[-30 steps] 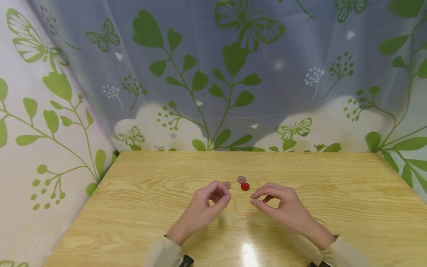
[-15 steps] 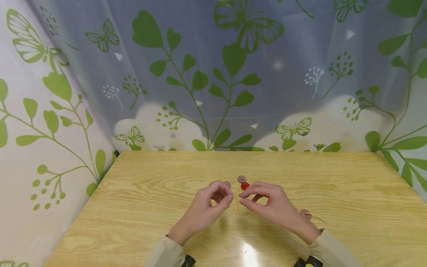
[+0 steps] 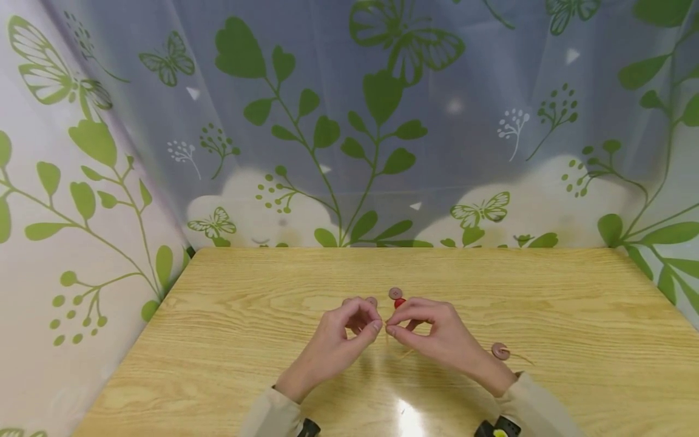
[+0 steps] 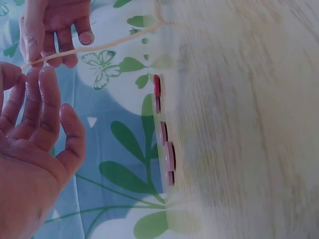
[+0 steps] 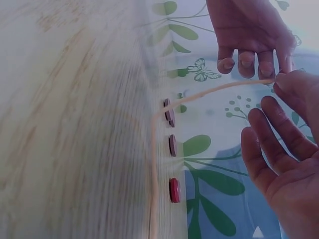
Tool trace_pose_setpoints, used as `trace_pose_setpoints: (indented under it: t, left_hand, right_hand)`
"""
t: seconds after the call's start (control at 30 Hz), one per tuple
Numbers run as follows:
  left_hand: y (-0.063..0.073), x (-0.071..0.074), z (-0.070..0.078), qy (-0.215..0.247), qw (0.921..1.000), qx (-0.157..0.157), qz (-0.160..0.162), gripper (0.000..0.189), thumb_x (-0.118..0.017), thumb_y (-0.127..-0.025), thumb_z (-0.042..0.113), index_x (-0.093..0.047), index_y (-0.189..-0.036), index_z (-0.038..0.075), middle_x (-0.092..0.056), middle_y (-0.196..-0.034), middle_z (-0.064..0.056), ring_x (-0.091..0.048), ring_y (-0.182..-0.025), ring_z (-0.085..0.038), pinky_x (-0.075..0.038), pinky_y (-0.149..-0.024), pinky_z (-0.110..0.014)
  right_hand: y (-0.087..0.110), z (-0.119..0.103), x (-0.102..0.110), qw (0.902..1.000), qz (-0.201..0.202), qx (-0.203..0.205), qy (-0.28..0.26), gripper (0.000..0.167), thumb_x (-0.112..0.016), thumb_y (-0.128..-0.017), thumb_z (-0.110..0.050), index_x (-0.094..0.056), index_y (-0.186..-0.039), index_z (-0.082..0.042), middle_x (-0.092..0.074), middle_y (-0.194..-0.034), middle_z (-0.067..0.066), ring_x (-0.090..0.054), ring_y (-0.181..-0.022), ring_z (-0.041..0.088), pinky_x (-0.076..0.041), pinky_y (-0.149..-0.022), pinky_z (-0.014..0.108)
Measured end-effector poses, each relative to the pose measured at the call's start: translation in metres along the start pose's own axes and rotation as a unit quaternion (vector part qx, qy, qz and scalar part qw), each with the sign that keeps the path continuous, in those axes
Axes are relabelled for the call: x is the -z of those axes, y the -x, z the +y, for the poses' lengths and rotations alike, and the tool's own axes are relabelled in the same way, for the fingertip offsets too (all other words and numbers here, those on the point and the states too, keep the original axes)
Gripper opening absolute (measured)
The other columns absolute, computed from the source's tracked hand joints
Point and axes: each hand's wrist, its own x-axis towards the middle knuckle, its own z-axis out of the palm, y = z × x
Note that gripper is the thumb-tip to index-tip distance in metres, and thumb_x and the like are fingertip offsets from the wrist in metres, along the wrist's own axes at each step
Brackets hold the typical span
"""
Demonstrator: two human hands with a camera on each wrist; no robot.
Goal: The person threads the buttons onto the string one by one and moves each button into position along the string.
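The table (image 3: 246,315) is yellow wood with wavy lines, and a bright white shine (image 3: 408,419) sits on its near side. At the far side hangs a blue and white cloth (image 3: 349,182) with green leaves (image 3: 398,161) and butterflies (image 3: 480,209). More leaves show left and right.

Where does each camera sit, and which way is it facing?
Head: on the head, facing forward and down at the yellow wooden tabletop; left grip, right grip and beige fabric sleeves show.
Left wrist: on that wrist, facing left grip's palm, right grip beyond; tabletop at image right.
Right wrist: on that wrist, facing right grip's palm, left grip beyond; tabletop at image left.
Wrist views share the thin tan cord and glossy red round button.
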Motion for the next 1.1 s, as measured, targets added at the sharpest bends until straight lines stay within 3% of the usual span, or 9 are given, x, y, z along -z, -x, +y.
trace_pose_setpoints:
  t: [0.23,0.43,0.73,1.1]
  left_hand:
    - [0.0004,-0.0004,-0.0011,-0.003,1.0000,-0.004,0.003,0.003,-0.063,-0.102,0.017,-0.064,-0.102,0.014,-0.069,-0.095,-0.002,-0.061,-0.083,-0.006,-0.056,-0.076,-0.024]
    - [0.0010,-0.0012,-0.0018,-0.001,1.0000,0.001,-0.003,0.004,-0.063,-0.102,0.017,-0.064,-0.101,0.013,-0.067,-0.093,-0.002,-0.060,-0.083,-0.006,-0.056,-0.075,-0.024]
    - [0.0016,-0.0027,-0.0026,-0.004,0.9999,0.008,-0.012,0.003,-0.062,-0.102,0.017,-0.064,-0.102,0.014,-0.069,-0.091,-0.001,-0.062,-0.080,-0.005,-0.056,-0.074,-0.024]
    - [0.0027,0.0008,-0.0057,-0.010,0.9998,0.002,-0.016,0.005,-0.060,-0.103,0.018,-0.063,-0.102,0.013,-0.066,-0.092,-0.001,-0.060,-0.081,-0.005,-0.056,-0.074,-0.023]
  right_hand:
    - [-0.0017,0.0008,-0.0041,0.9999,-0.001,0.007,-0.012,0.016,-0.071,-0.091,0.003,-0.074,-0.096,-0.011,-0.074,-0.092,0.006,-0.067,-0.083,0.005,-0.062,-0.072,0.027]
    - [-0.0001,-0.0011,-0.0053,0.9992,-0.002,-0.033,-0.020,0.020,-0.068,-0.091,0.006,-0.071,-0.095,-0.013,-0.073,-0.090,0.008,-0.066,-0.082,0.006,-0.061,-0.073,0.028]
    - [0.0011,-0.0040,-0.0030,0.9940,-0.016,-0.101,-0.039,0.010,-0.068,-0.094,0.000,-0.070,-0.096,-0.009,-0.072,-0.086,0.004,-0.067,-0.075,0.006,-0.060,-0.070,0.029]
    - [0.0033,-0.0008,0.0002,0.9982,-0.021,-0.055,0.008,0.013,-0.075,-0.091,-0.005,-0.077,-0.104,-0.005,-0.074,-0.084,-0.001,-0.066,-0.073,0.002,-0.061,-0.067,0.028]
